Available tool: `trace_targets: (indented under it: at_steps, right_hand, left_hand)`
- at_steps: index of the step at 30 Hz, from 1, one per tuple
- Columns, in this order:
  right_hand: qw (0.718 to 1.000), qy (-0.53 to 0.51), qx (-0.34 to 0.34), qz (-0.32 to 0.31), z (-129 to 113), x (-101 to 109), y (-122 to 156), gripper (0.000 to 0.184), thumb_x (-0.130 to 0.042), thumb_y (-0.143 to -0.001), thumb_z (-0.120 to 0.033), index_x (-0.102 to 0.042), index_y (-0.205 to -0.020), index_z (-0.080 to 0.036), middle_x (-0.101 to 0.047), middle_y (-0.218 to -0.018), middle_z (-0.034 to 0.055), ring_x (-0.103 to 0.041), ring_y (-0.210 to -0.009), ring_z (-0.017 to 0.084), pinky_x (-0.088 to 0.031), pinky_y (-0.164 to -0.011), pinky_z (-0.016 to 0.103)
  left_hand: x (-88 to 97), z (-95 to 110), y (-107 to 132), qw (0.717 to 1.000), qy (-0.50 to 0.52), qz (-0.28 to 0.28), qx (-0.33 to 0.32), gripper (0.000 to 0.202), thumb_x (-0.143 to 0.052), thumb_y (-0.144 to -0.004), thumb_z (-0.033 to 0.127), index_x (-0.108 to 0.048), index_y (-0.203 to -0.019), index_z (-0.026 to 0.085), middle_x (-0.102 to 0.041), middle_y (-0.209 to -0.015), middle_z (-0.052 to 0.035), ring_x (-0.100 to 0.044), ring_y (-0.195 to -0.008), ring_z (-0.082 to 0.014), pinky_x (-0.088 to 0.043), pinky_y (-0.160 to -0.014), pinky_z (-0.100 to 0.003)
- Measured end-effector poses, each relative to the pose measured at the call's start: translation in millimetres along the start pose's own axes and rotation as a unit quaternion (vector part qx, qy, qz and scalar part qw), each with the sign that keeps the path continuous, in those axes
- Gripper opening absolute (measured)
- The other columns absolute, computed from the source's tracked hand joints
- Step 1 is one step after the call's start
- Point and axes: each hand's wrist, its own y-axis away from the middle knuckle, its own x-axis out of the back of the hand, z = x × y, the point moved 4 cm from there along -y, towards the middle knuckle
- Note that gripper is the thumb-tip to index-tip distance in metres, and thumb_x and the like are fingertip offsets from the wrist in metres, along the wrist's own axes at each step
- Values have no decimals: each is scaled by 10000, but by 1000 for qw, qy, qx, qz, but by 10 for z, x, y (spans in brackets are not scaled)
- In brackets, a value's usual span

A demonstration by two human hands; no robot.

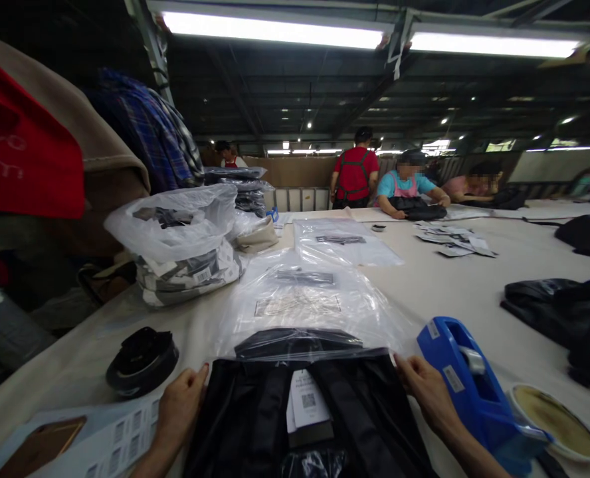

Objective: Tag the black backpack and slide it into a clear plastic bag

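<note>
A black backpack (245, 411) lies flat in front of me, straps up, with a white hang tag (307, 400) between the straps. Its far end is under a clear plastic bag (369, 312) stretched out beyond it on the table. My left hand (184, 398) is closed on the backpack's far left corner. On the opposite side, my right hand (422, 382) pinches the far right corner. Whether either hand also grips the plastic's edge, I cannot tell. Printed panels show on the clear plastic.
To the right stand a blue tape dispenser (467, 378) and a tape roll (557, 423). Left are a black roll-like object (143, 362), barcode label sheets (128, 435), a phone (43, 441) and a stuffed plastic sack (190, 255). Black bags (554, 309) lie right; co-workers are beyond.
</note>
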Motion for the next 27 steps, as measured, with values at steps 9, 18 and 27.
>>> trace_targets:
  at_steps: [9, 18, 27]
  right_hand:
    - [998, 45, 40, 23, 79, 156, 229, 438, -501, -644, -671, -436, -584, -241, -539, -578, -9, -526, -567, 166, -465, -610, 319]
    - [998, 53, 2, 23, 227, 244, 408, 321, -613, -494, -513, -448, -525, -240, -472, -474, -44, -439, -513, 139, -342, -535, 284]
    - [977, -155, -123, -84, 182, -7, 472, 344, -657, -532, -456, -579, -780, -230, -707, -751, 24, -661, -845, 278, -531, -717, 344]
  left_hand:
    - [154, -125, 259, 996, 33, -55, 54, 324, -438, -637, 550, -475, -573, 234, -624, -553, -12, -611, -544, -209, -490, -561, -289]
    - [216, -236, 418, 999, 24, -10, 21, 272, -545, -651, 291, -376, -449, 226, -425, -351, 56, -433, -391, -140, -321, -479, -254]
    - [-79, -218, 253, 964, 229, -28, 133, 99, -624, -676, 176, -608, -772, 156, -635, -593, -8, -637, -634, -201, -488, -604, -284]
